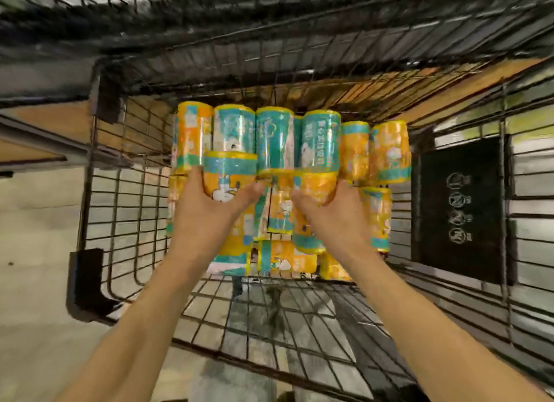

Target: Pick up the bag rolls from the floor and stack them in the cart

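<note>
Orange-and-teal printed bag rolls [275, 143], black wire cart [129, 197]

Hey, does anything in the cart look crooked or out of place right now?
Mostly tidy. The top rolls stand in a row along the far wall of the cart, but one roll at the near bottom of the stack lies sideways, across the others. The left hand and right hand each hold a roll.

— What kind of place is this?
— It looks like a shop: a wire shopping cart [299, 311], a black warning-symbol panel [458, 209] on its wall, pale floor [36, 281] beside the cart.
</note>
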### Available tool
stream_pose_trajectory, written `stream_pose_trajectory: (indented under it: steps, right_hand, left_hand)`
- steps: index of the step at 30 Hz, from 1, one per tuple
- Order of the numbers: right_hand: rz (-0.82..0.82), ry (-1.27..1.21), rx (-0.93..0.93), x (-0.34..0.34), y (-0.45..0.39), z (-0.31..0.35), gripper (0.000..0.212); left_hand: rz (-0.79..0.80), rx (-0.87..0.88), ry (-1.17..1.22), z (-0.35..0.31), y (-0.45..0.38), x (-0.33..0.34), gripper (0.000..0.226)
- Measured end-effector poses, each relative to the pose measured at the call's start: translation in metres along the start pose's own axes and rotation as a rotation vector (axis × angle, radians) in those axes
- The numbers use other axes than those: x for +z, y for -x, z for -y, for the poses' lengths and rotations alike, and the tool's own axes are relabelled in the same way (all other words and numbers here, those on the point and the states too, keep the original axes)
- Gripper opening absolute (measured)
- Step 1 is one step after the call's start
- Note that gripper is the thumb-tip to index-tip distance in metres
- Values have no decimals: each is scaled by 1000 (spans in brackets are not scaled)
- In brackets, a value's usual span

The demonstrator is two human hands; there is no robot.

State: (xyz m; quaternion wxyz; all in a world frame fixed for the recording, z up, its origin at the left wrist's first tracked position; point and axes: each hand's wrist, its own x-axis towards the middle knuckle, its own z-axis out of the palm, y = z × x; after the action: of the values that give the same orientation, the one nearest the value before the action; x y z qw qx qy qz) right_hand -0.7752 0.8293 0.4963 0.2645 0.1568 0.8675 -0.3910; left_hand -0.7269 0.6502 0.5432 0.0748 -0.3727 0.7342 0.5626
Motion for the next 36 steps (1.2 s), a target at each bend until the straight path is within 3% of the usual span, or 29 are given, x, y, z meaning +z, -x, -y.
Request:
stream_pose_trajectory:
  steps: [2, 8, 12, 17, 22, 29, 33, 36]
  right_hand:
    - [-3, 97, -8, 16, -12, -11, 75]
    - [-5, 263, 21, 45, -24, -19, 92]
    - [-3, 404, 42, 55, -28, -15, 74]
    - [-72, 513, 35, 63, -29, -10, 72]
    - [-162, 575, -45, 56, -32, -13, 80]
    - [-204, 554, -241, 42, -25, -19, 72]
    - [-236, 607, -415, 14, -28, -6, 68]
    - [-187, 668, -457, -4, -32, 9, 71]
  left_hand:
    - [0, -1, -37, 17, -10, 0, 57]
    - [43, 3, -102, 49, -25, -1, 59]
    - [65, -1, -76, 59, -27, -7, 62]
    - [75, -4, -42, 60, -24, -15, 57]
    - [87, -14, -52, 64, -25, -19, 66]
    - [53, -12, -186, 71, -31, 0, 54]
    - [15, -29, -258, 68, -37, 19, 83]
    - [22, -37, -294, 67, -43, 34, 76]
